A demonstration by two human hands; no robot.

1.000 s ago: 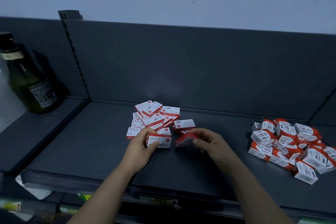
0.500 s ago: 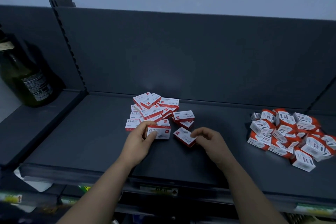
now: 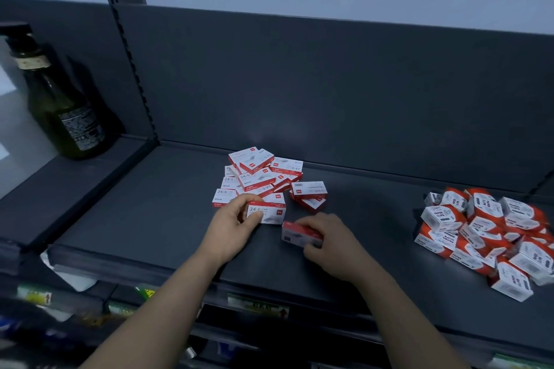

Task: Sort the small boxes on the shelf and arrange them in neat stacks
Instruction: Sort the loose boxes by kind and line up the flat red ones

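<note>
Meanwhile, on a dark shelf, the left hand pinches a white-and-red 24/6 box at the front of a loose pile; the right hand grips another box just beside it, while paper-clip boxes lie heaped well apart at right

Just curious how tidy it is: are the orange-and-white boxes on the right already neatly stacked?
No, the orange-and-white boxes lie in a loose jumbled heap on the shelf.

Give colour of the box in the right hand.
Red top, white front; the box in the right hand shows in the head view, slightly blurred.
</note>
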